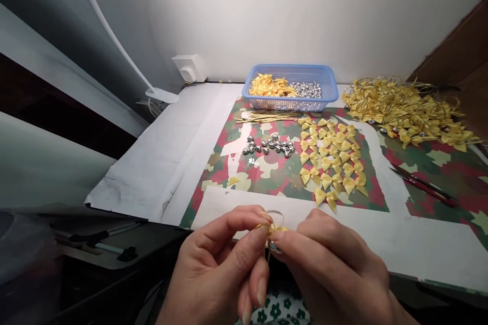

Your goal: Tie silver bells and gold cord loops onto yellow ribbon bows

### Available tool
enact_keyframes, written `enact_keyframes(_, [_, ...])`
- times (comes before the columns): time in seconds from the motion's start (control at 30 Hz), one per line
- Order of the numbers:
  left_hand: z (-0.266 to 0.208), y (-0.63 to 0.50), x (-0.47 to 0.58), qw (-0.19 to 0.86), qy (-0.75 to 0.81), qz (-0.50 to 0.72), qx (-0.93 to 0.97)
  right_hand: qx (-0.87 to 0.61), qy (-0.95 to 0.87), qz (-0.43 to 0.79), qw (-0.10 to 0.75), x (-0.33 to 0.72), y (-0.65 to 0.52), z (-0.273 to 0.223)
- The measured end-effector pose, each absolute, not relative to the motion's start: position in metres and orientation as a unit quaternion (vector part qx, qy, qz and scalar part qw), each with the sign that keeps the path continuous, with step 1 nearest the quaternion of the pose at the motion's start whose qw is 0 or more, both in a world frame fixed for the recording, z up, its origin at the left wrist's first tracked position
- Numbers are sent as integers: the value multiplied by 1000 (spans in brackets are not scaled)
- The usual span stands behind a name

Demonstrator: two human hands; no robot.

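My left hand (229, 259) and my right hand (331, 259) meet just over the table's front edge. Between their fingertips is a yellow ribbon bow (273, 228), mostly covered by the fingers. A thin gold cord (280, 213) loops up from it, and a silver bell (274, 248) shows just under my right fingers. The left thumb and forefinger pinch the bow and cord; the right fingertips press on the bow's other side. Rows of yellow bows (331, 164) lie beyond my right hand, with loose silver bells (266, 150) to their left and gold cords (267, 118) behind the bells.
A blue basket (290, 100) at the back holds yellow bows and silver bells. To the right are a heap of finished-looking bows with cords (404, 106) and dark pointed tweezers or scissors (425, 185). A white lamp base (162, 95) stands back left.
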State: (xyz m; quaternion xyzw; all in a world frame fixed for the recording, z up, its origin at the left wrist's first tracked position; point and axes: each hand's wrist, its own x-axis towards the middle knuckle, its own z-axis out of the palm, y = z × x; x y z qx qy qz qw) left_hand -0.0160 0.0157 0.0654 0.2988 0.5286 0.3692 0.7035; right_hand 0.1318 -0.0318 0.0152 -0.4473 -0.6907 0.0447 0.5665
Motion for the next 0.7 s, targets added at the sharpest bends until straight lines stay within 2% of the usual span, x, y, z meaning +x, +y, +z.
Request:
enact_keyframes(0.2, [80, 16, -18, 782, 506, 291, 218, -419, -699, -45, 578, 141, -25, 3])
enact_keyframes(0.33, [72, 17, -21, 830, 449, 276, 183, -387, -694, -124, 594, 140, -22, 4])
enact_keyframes(0.5, [65, 21, -24, 874, 397, 232, 160, -440, -687, -96, 570, 136, -32, -2])
enact_keyframes(0.7, [80, 20, -20, 850, 441, 231, 173, -431, -695, -65, 572, 145, -38, -23])
